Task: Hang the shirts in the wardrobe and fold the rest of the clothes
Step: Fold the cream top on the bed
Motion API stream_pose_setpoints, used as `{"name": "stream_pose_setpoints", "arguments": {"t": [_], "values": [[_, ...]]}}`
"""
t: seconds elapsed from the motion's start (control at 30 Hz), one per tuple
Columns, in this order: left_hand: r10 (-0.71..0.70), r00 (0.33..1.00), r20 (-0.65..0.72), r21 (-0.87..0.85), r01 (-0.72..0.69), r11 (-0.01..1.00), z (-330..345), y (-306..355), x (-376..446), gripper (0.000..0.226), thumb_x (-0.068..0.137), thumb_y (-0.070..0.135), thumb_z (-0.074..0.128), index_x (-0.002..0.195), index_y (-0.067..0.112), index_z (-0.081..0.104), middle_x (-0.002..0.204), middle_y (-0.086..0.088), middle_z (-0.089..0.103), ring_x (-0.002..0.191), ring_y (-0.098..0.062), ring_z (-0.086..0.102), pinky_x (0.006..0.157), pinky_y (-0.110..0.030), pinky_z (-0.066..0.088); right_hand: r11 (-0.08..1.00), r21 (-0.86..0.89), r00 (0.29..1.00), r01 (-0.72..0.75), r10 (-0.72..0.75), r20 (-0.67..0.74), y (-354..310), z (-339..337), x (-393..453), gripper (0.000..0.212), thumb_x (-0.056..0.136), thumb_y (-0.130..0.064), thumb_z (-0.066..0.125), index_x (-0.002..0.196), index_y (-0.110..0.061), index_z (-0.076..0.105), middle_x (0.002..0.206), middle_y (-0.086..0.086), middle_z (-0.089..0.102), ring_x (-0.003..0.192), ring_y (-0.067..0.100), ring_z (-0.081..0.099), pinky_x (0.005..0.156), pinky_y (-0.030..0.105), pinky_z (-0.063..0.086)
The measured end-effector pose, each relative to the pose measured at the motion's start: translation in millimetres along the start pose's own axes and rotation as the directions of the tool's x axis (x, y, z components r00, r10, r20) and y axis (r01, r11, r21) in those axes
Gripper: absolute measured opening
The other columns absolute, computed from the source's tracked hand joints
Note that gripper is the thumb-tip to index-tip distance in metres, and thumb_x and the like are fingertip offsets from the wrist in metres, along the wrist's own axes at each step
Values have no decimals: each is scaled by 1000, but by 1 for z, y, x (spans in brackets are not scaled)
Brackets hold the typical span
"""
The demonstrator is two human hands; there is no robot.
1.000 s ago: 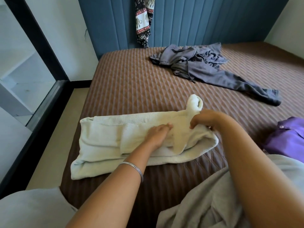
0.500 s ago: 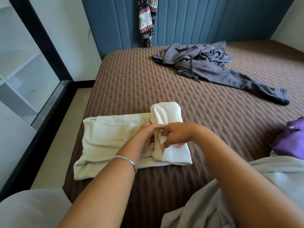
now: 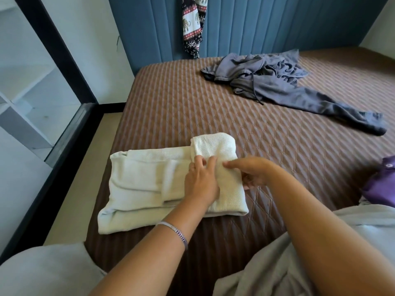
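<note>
A cream-white garment [image 3: 147, 180] lies partly folded on the brown quilted bed [image 3: 277, 150], near its front left corner. Its right end is turned over onto the rest as a thick flap. My left hand [image 3: 201, 180] lies flat on that flap, fingers spread and pressing it down. My right hand [image 3: 250, 171] sits at the flap's right edge with thumb and fingers curled on the cloth. A crumpled grey hoodie [image 3: 275, 86] lies spread at the far side of the bed. A purple shirt [image 3: 382, 184] shows at the right edge, partly cut off.
A blue padded headboard [image 3: 267, 24] stands behind the bed, with patterned cloth [image 3: 192, 24] hanging over it. A black-framed glass panel [image 3: 32, 86] runs along the left, with a strip of floor [image 3: 85, 178] beside the bed. Grey clothing [image 3: 267, 272] fills the near foreground.
My right hand carried the garment's right end over to the left and laid it down as a flap. My left hand moved onto that flap and now presses it.
</note>
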State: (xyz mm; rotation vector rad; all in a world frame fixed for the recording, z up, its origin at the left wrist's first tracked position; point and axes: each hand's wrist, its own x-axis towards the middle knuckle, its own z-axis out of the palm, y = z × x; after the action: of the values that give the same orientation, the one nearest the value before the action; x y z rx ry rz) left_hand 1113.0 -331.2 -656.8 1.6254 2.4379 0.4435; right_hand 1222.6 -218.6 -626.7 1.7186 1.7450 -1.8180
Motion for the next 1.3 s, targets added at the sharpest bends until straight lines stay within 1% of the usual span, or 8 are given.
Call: {"name": "stream_pose_setpoints", "arguments": {"t": [0.2, 0.3, 0.4, 0.5, 0.77, 0.97, 1.1, 1.3], "values": [[-63, 989, 133, -318, 103, 942, -6, -21, 8, 65, 88, 10, 45, 148, 29, 26, 145, -3, 26, 127, -28, 35, 107, -38, 34, 847, 513, 977, 135, -200, 74, 7, 14, 1, 82, 75, -80, 50, 106, -6, 70, 103, 13, 70, 93, 29, 67, 78, 40, 55], [-170, 970, 174, -665, 243, 706, -26, -32, 10, 31, 99, 27, 37, 126, 24, 51, 127, -5, 50, 112, -21, 50, 94, -35, 43, 712, 674, 933, 198, -348, 95, 3, 30, 0, 89, 73, -81, 48, 111, -3, 69, 113, 22, 63, 105, 37, 62, 98, 51, 48], [-229, 917, 327, -857, 390, 337, -61, -51, 4, 73, 90, 74, 26, 99, 15, 67, 86, -6, 68, 74, -20, 62, 65, -29, 47, 678, 698, 868, 230, -467, 167, -9, 51, -5, 88, 70, -83, 50, 117, -11, 67, 113, 18, 47, 110, 35, 49, 105, 54, 39], [-127, 913, 387, -901, 404, 159, -96, -88, 0, 85, 72, 84, 48, 116, 14, 69, 104, -13, 72, 93, -29, 70, 84, -41, 54, 725, 591, 802, 354, -560, 206, -34, 88, -22, 74, 82, -78, 34, 126, -26, 63, 119, 4, 50, 117, 24, 39, 100, 44, 31], [-399, 798, 452, -818, 549, 172, -128, -170, -31, 22, 85, 21, 56, 91, 5, 70, 82, -16, 69, 68, -27, 68, 75, -37, 53, 807, 188, 736, 560, -589, 335, -77, 181, -51, 36, 100, -34, 45, 128, -16, 59, 139, -2, 51, 126, 7, 41, 106, 27, 28], [-663, 654, 363, -731, 641, 232, -110, -205, -45, 50, 77, 24, 72, 118, 3, 54, 106, -17, 63, 86, -30, 61, 66, -34, 47, 813, -321, 825, 486, -548, -138, -71, 188, -21, 63, 81, -20, 70, 135, -17, 39, 138, 7, 35, 124, 24, 39, 96, 33, 43], [-565, 658, 497, -687, 697, 208, -107, -220, -49, 61, 67, 38, 77, 117, 9, 60, 112, -13, 64, 104, -32, 60, 94, -42, 47, 969, 140, 979, 205, -202, -34, -51, 184, 0, 81, 62, -31, 89, 126, -7, 45, 125, 8, 55, 108, 26, 58, 83, 40, 55], [-399, 754, 521, -764, 621, 175, -116, -217, -49, 73, 48, 38, 86, 113, 13, 65, 108, -14, 70, 103, -33, 64, 92, -45, 48, 860, 499, 938, 105, -252, 236, -42, 171, -5, 47, 70, -19, 80, 112, -11, 62, 111, 8, 69, 103, 27, 65, 89, 43, 53]]}}
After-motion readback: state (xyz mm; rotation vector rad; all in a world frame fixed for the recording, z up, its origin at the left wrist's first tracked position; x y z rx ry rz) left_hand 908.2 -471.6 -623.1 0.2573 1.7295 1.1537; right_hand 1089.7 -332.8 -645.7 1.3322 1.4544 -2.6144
